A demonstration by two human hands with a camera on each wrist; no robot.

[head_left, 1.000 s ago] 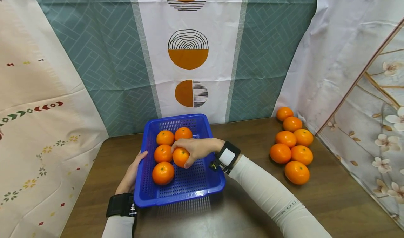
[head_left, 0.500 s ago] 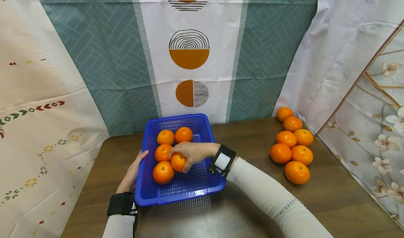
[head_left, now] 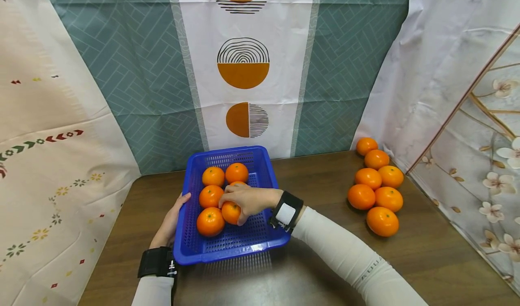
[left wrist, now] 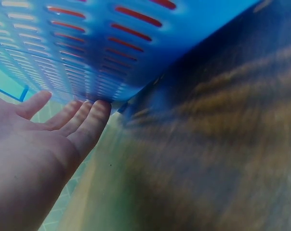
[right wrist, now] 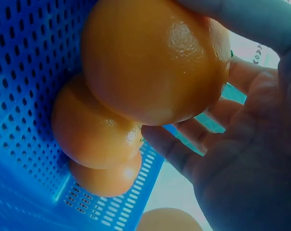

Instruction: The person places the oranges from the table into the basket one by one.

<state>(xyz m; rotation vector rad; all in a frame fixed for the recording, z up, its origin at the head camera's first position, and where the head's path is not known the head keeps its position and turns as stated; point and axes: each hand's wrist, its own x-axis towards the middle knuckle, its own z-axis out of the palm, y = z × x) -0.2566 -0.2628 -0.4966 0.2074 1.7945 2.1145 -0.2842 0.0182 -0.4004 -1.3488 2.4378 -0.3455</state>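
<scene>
Inside the blue plastic basket (head_left: 227, 246), my right hand (head_left: 253, 201) holds an orange (head_left: 231, 213) between thumb and fingers. The right wrist view shows this orange (right wrist: 155, 62) large, with the thumb on one side and fingers curled on the other. Several more oranges (head_left: 211, 197) lie in the left and back parts of the basket. One of them (head_left: 238, 183) is partly hidden behind my right hand. My left hand (head_left: 169, 224) touches the basket's left outer wall; its fingers (left wrist: 92, 122) look extended beneath the slotted side in the left wrist view.
On the right of the wooden table (head_left: 321, 175), several oranges (head_left: 368, 179) lie grouped near the floral cloth (head_left: 479, 170). A patterned cloth (head_left: 243, 71) hangs behind the table. A pale cloth (head_left: 53, 175) borders the left side.
My right hand has lowered the orange and brought it slightly towards the basket's front, next to the front-left orange. My left hand stays at the basket's side.
</scene>
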